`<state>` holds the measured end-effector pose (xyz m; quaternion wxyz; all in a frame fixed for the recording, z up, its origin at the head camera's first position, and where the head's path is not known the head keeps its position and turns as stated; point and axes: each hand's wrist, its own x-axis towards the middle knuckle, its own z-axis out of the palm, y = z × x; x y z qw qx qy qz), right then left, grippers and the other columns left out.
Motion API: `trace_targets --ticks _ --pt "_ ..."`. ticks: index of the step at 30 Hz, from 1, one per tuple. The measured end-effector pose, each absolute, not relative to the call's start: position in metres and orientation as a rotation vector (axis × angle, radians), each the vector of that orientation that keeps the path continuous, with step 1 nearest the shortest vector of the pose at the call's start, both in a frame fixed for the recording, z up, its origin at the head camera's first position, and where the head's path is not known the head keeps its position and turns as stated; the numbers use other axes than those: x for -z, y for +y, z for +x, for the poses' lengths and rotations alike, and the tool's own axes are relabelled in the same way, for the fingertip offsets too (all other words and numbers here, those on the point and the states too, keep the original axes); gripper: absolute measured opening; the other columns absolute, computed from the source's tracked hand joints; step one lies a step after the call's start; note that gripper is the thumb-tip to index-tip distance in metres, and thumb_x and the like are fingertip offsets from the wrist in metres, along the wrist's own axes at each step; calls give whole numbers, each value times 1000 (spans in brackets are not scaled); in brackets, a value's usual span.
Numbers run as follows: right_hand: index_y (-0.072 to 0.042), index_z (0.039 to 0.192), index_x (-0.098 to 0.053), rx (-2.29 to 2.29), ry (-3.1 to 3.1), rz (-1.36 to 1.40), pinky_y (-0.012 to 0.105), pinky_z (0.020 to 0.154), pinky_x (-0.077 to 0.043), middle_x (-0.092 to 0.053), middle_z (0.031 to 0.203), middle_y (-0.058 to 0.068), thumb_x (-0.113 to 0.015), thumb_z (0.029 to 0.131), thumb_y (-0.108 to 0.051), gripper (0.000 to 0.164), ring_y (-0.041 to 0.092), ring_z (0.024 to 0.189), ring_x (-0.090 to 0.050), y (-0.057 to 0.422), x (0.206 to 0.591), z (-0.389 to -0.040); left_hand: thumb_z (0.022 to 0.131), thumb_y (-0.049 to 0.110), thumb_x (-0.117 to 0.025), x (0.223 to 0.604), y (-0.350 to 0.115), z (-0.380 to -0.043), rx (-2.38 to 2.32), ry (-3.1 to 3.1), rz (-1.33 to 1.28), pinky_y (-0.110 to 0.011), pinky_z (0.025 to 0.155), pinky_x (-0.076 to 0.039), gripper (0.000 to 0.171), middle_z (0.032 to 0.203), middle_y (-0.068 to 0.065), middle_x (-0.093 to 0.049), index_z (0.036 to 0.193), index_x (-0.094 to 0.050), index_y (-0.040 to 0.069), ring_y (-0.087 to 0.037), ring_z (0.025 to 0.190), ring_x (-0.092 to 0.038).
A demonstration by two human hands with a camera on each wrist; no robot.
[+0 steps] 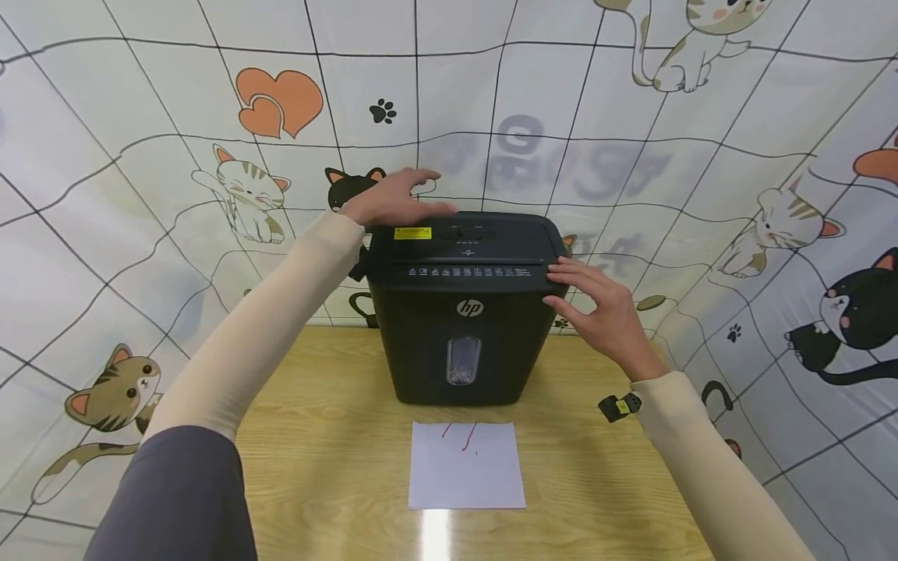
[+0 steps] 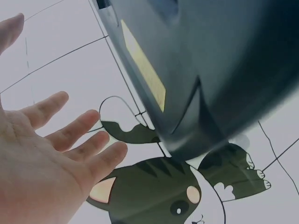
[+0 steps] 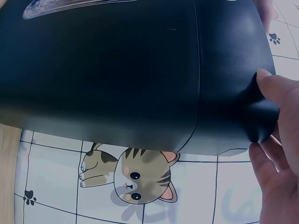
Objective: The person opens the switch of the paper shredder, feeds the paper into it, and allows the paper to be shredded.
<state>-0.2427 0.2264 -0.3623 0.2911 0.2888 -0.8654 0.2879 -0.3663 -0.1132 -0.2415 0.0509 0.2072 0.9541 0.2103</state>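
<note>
A black HP paper shredder (image 1: 428, 335) stands upright on the wooden table, its small front window (image 1: 464, 361) showing shreds inside. My left hand (image 1: 400, 199) is at the back left of its top with fingers spread and holds nothing; the left wrist view shows a gap between these fingers and the casing, near the yellow label (image 2: 145, 70). With thumb and fingers around the upper right corner, my right hand (image 1: 596, 312) holds the shredder. In the right wrist view the thumb (image 3: 273, 86) lies on one face and fingers (image 3: 261, 163) on another.
A white sheet of paper (image 1: 466, 475) with red marks lies on the table (image 1: 316, 452) in front of the shredder. White cloth with grid lines and cartoon cats (image 1: 249, 195) rises close behind and along both sides. A dark strap piece (image 1: 620, 407) hangs at my right wrist.
</note>
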Motion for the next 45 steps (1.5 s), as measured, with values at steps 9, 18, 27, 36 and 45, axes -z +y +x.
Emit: trace_targets --ticks 9,18,27,36,45 --pt "-17 119 -65 -777 -2302 770 37 105 -37 -60 127 0 -76 79 -22 42 17 129 -47 228 363 -243 67 82 -53 240 -131 -353 -763 2991 590 -46 112 -23 96 155 9 -19 147 -23 37 -15 142 -18" --pt "-16 121 -63 -745 -2303 775 37 105 -37 -58 130 -2 -74 81 -25 42 15 131 -44 226 365 -246 75 74 -54 260 -155 -331 -893 3079 653 -54 111 -19 86 156 6 -15 147 -21 40 -17 144 -12" --pt "-14 123 -62 -735 -2300 774 38 105 -36 -55 133 -1 -74 81 -27 46 16 132 -43 225 366 -243 77 65 -61 297 -167 -298 -1085 3143 745 -53 109 -24 80 151 12 -24 144 -21 47 -14 140 -21" --pt "-14 131 -55 -746 -2295 790 43 109 -29 -45 143 0 -80 74 -31 64 22 136 -36 227 372 -241 77 59 -66 323 -176 -275 -1211 3157 748 -54 110 -20 84 152 16 -19 145 -19 45 -10 142 -14" --pt "-20 144 -37 -829 -2334 678 50 111 -21 -34 150 -1 -84 69 -29 89 21 139 -29 238 374 -233 73 51 -74 349 -178 -264 -1392 3170 764 -52 109 -23 94 152 17 -20 148 -18 39 -8 140 -19"
